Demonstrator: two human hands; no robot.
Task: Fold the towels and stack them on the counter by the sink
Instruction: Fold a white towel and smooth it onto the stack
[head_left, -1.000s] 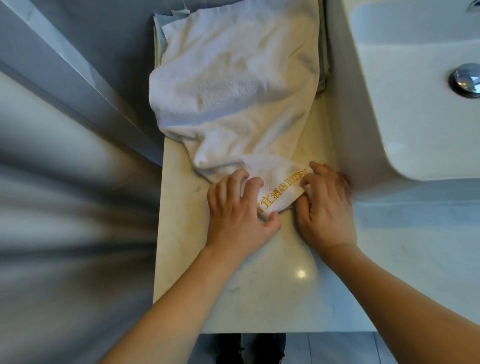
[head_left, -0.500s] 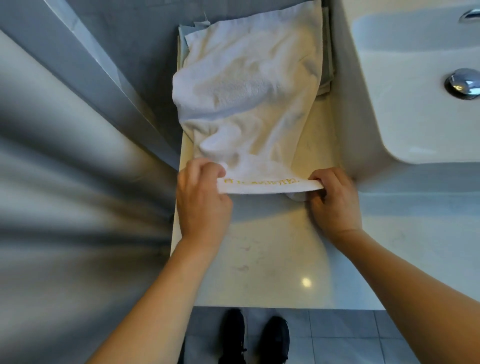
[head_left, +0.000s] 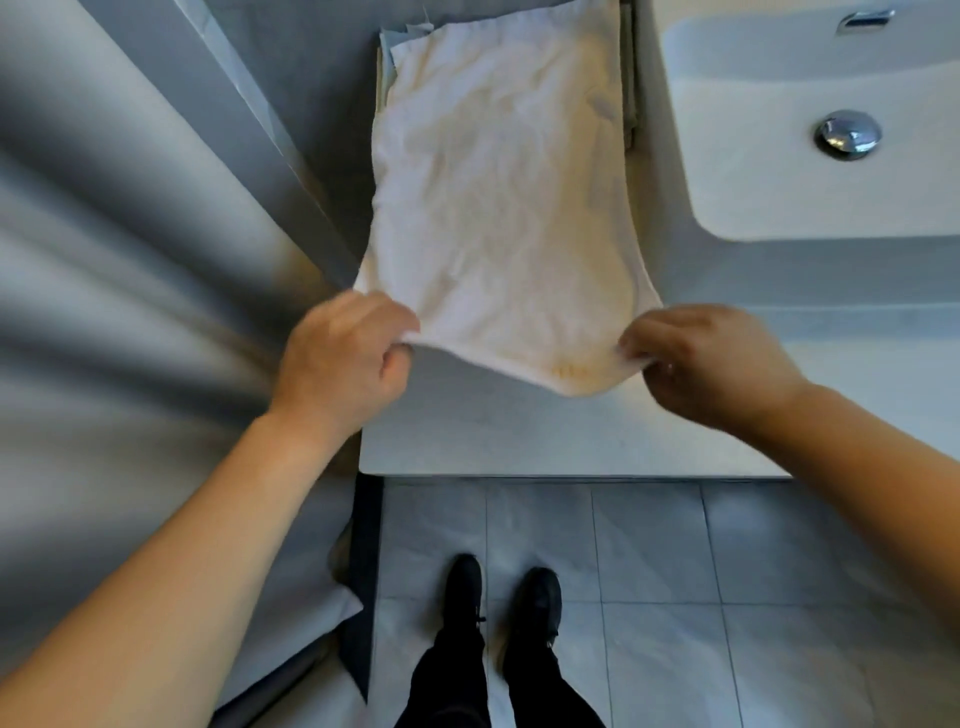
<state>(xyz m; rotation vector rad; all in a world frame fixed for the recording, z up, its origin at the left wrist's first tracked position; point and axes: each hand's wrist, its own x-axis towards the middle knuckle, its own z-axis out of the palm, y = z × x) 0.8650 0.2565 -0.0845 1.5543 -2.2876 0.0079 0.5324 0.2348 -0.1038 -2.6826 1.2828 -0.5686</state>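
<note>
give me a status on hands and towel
Left hand and right hand each pinch a near corner. Towel lifted off counter. Nothing in the way.

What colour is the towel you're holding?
White towel, faint yellow lettering near its front edge; head view.

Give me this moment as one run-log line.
step: spreading towel for folding | left hand: pinching near-left corner | right hand: pinching near-right corner | near edge: lifted off counter | sink: to the right

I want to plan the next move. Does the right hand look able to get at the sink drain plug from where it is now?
Probably yes. The drain plug lies uncovered in the sink, and nothing stands between. But the right hand pinches a towel corner, so it must let go first.
</note>
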